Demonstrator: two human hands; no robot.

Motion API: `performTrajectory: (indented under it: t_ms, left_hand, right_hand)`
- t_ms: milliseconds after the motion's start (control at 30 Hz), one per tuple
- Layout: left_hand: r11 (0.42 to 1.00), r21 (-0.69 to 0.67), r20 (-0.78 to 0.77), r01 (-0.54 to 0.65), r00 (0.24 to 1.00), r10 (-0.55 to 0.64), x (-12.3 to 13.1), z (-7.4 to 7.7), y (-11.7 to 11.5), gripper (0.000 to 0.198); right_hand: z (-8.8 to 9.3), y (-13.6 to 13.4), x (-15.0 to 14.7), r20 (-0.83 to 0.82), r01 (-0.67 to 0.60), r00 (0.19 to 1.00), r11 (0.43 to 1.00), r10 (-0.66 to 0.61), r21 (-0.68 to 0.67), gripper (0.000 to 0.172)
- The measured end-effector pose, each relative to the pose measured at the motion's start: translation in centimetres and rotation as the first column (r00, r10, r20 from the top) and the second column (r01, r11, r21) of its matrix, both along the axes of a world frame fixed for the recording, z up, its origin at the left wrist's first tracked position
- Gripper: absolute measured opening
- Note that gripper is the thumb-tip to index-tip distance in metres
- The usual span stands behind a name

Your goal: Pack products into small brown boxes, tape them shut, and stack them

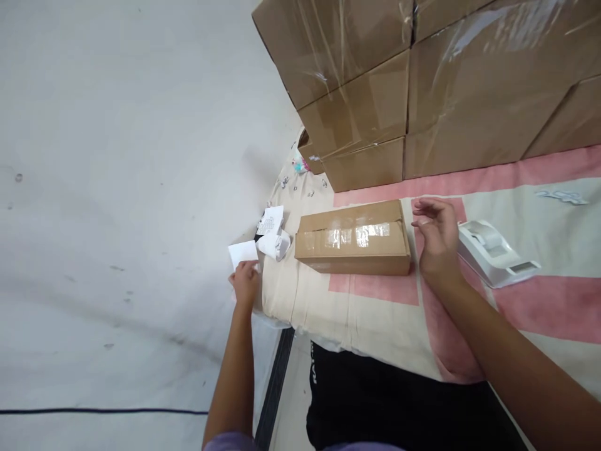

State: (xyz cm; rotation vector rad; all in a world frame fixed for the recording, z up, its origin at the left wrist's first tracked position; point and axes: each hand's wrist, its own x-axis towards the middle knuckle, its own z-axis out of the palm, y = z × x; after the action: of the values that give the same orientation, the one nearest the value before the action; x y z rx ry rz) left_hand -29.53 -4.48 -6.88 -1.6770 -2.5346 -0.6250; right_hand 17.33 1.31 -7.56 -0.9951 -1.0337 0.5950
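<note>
Pale wall (122,163), patterned cloth (554,307) w/ taped box (352,241); L hand (245,284) grip prob. pinching white paper (243,251), R hand (439,245) part-open, empty.

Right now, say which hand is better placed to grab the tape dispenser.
Probably the right hand: it looks empty, beside the tape dispenser. The left hand is on the box's other side, at the white paper.

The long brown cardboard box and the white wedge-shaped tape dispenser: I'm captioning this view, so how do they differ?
The brown cardboard box is a long rectangular block; the white tape dispenser is low and sloped. The box is clearly larger than the dispenser. In view, the box lies left of the right hand, the dispenser right of it. Both rest on the pink-and-cream cloth.
</note>
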Motion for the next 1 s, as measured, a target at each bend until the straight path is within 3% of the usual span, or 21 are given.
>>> performTrajectory:
  t_ms: [100,200,467,633,767,1000]
  left_hand:
    - [0.969,-0.145,0.019,0.198,0.980,-0.197,-1.1,0.4,-0.3,0.037]
    - [0.946,-0.194,0.038,0.260,0.965,-0.258,-2.1,0.8,-0.2,0.032]
    - [0.940,-0.241,0.042,0.243,0.970,-0.240,-3.4,1.0,-0.2,0.024]
    - [0.896,-0.334,0.010,0.293,0.951,-0.308,-3.3,2.1,0.4,0.028]
    - [0.872,-0.382,-0.019,0.305,0.941,-0.337,-2.7,2.9,1.1,0.015]
    - [0.885,-0.388,0.051,0.257,0.965,-0.258,-1.8,4.6,0.7,0.009]
  right_hand:
    - [0.1,-0.1,-0.1,0.013,-0.013,1.000,1.000,0.014,-0.007,0.028]
    - [0.3,-0.2,-0.2,0.014,-0.017,1.000,1.000,0.017,-0.024,0.029]
    - [0.8,-0.4,0.0,-0.046,-0.047,0.998,0.996,0.043,-0.082,0.028]
    - [1.1,-0.8,-0.2,-0.062,-0.067,0.996,0.993,0.061,-0.100,0.028]
    - [1.1,-0.7,-0.1,-0.079,-0.077,0.995,0.991,0.069,-0.112,0.027]
    - [1.1,-0.4,-0.1,-0.071,-0.067,0.996,0.991,0.059,-0.117,0.022]
